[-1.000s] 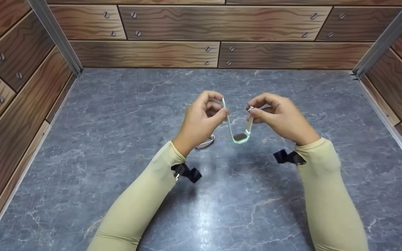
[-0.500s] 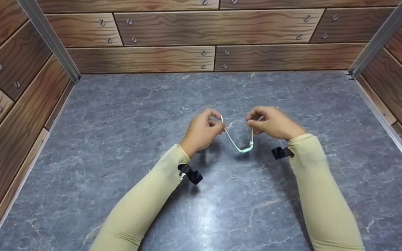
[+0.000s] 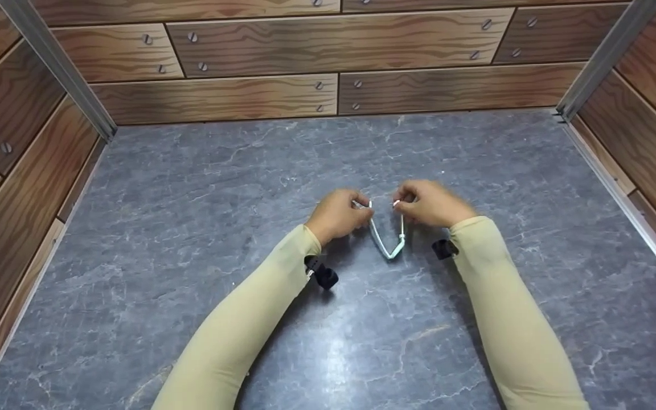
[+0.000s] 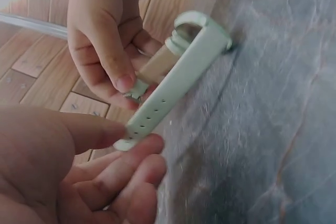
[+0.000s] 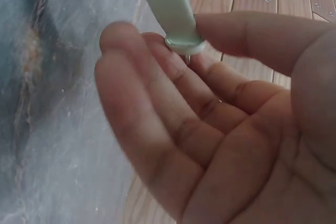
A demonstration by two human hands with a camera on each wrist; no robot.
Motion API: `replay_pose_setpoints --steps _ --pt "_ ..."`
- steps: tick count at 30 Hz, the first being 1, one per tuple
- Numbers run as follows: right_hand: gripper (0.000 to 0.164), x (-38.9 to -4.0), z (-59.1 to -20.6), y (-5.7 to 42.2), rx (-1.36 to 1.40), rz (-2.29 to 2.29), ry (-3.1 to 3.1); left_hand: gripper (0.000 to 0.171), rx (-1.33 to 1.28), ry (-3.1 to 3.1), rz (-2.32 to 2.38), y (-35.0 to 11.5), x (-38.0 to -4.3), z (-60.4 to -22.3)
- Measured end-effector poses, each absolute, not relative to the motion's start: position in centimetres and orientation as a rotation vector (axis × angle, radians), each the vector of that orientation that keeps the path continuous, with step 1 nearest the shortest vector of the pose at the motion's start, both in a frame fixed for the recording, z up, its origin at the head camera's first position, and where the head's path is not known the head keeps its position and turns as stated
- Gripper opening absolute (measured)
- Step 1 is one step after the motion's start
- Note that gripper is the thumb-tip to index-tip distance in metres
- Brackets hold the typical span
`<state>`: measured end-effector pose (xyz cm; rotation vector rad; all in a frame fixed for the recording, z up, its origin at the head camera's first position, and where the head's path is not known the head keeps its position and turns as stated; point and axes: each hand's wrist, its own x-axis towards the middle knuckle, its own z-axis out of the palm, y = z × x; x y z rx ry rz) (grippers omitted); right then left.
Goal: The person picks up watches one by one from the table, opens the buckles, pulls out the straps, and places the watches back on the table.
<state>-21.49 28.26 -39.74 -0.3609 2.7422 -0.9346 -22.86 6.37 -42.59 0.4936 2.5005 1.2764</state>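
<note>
A mint-green watch strap (image 3: 397,249) hangs between my two hands in a U shape, bend downward, close over the table. My left hand (image 3: 335,216) pinches its end with the row of small holes (image 4: 148,118), thumb on top and fingers beneath. The right hand (image 3: 435,206) pinches the other end, where a small metal buckle (image 4: 135,92) shows at the thumb in the left wrist view. Near the bend, keeper loops (image 4: 177,41) sit round the strap, and its inner face is tan. In the right wrist view, the remaining fingers spread loosely below the strap end.
The grey marbled tabletop (image 3: 237,188) spreads under both hands. Wood-patterned panels (image 3: 328,45) with metal corner posts (image 3: 60,68) enclose it at the back and sides. A black wrist camera mount (image 3: 323,274) hangs below my left sleeve.
Both hands have come down toward the table with the strap, and its ends are closer together. The light-coloured loop seen earlier on the table beside the left hand is hidden now.
</note>
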Motion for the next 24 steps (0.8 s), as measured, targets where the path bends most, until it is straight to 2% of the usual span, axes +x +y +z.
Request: replay_pose_setpoints --steps 8,13,24 --pt "0.014 -21.9 -40.4 28.5 -0.368 -0.838 2.746 0.030 0.472 2.477 1.274 6.8 -23.5 -43.3" --pt "0.023 -21.9 -40.3 28.9 -0.326 -0.803 2.761 0.030 0.495 2.485 1.324 6.3 -23.1 -42.8" --pt "0.039 -21.0 -38.2 29.1 -0.275 -0.812 2.830 0.026 0.615 2.645 1.425 0.9 -21.8 -38.0"
